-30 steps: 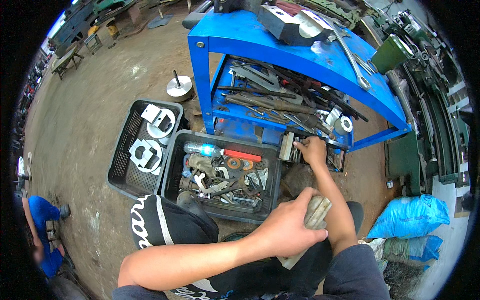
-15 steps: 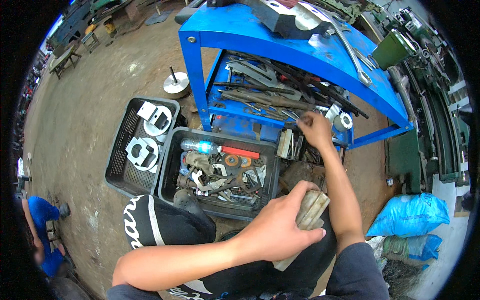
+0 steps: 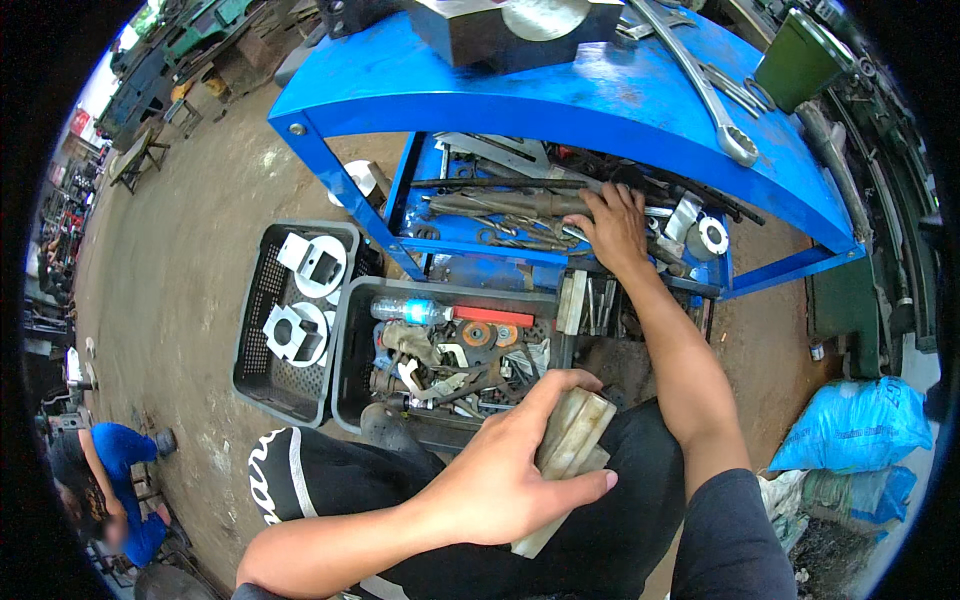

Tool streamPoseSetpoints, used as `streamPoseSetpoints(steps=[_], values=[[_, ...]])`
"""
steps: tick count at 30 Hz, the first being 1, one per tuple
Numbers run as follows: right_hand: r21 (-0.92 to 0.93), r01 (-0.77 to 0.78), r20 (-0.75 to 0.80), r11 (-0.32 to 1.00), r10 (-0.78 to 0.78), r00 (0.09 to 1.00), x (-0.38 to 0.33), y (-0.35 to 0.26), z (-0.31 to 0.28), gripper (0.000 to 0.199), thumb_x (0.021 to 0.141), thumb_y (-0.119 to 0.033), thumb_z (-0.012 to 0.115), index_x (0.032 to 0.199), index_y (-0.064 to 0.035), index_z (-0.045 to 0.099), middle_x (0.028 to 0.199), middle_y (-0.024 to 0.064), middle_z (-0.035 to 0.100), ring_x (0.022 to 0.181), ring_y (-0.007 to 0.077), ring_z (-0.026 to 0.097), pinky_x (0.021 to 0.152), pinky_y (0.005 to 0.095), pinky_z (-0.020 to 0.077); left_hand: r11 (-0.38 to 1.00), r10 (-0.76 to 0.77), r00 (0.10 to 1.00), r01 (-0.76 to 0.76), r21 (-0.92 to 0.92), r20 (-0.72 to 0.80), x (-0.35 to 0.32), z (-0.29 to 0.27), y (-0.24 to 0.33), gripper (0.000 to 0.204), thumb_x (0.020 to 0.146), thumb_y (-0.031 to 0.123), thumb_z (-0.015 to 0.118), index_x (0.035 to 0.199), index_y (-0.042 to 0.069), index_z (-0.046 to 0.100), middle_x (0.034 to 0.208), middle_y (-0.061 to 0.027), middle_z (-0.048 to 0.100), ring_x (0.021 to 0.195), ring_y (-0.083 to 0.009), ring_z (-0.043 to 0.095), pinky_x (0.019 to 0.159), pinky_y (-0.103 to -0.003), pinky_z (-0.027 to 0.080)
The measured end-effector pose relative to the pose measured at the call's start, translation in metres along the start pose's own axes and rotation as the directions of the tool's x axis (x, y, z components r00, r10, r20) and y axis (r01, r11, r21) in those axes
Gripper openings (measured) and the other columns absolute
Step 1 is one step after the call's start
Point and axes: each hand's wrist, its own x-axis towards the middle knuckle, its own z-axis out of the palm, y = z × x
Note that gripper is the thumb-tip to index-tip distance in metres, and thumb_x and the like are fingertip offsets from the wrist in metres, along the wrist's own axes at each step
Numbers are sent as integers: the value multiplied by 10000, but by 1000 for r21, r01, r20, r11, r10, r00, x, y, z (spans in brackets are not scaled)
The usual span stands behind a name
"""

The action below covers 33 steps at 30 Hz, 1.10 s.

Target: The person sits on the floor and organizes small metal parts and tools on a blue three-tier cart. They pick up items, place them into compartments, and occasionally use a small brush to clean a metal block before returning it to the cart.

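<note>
My left hand (image 3: pixel 500 470) is closed around a stack of worn, pale metal blocks (image 3: pixel 575 432), held above my lap. Farther forward, my right hand (image 3: pixel 616 228) reaches over the cart's shelf, its fingers apart on the tools there. Beneath those fingers lie a long dark metal rod (image 3: pixel 500 205) and other tools; what the fingertips touch is partly hidden. Just right of this hand sits a silver metal ring (image 3: pixel 708 237). Below it, another pale block (image 3: pixel 571 302) stands in a small container beside several thin metal bars.
The blue cart (image 3: pixel 440 95) carries a large wrench (image 3: pixel 700 85) and a heavy metal block (image 3: pixel 500 35) on top. A black crate (image 3: pixel 345 405) holds a bottle, discs and tools; another crate (image 3: pixel 250 350) holds white parts. Blue bags (image 3: pixel 855 425) lie right; a seated person (image 3: pixel 115 480) is far left.
My right hand has moved forward from above the small container onto the shelf's tools. My left hand still grips the blocks, and the view has shifted.
</note>
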Motion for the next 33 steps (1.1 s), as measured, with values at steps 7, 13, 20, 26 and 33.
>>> streamPoseSetpoints(steps=[7,13,20,26,33], values=[[15,13,-234,1000,-9,972,30,0,0,538,837,-538,751,1203,-145,746,1209,140,666,1229,382,553,1048,559,380,1000,-15,999,14,-24,-45,11,-2,-9,749,839,294,829,1434,100,418,1145,-210,698,1079,-355,709,967,-415,521],[178,-263,-54,948,276,960,48,-17,33,517,832,-548,771,1203,-188,751,1231,134,671,1274,387,531,1075,574,362,990,-108,994,107,-86,-5,-1,-10,-13,736,855,123,836,1459,63,420,1062,-38,580,990,-110,536,888,-284,459],[-5,-349,-67,937,348,935,70,-2,61,603,853,-570,758,1356,-258,641,1456,125,553,1397,364,451,1141,623,270,995,-100,995,100,-32,-22,-3,-18,-11,733,835,180,851,1438,55,453,1186,-91,591,1130,-164,535,1022,-328,437],[-46,-365,-287,930,337,897,78,-27,62,409,902,-372,745,1252,-169,685,1321,154,603,1279,376,513,1080,613,324,1000,4,1000,-4,-14,-9,-4,-18,-3,735,838,198,849,1443,59,455,1197,-108,605,1125,-176,561,1011,-335,449],[200,-45,323,979,-22,946,60,-67,40,237,896,-232,717,1103,-131,775,1196,157,597,1198,358,517,997,502,384,1000,2,1000,-2,-2,15,-6,-15,-6,744,839,214,847,1446,73,440,1143,-116,650,1067,-185,616,968,-354,489]])
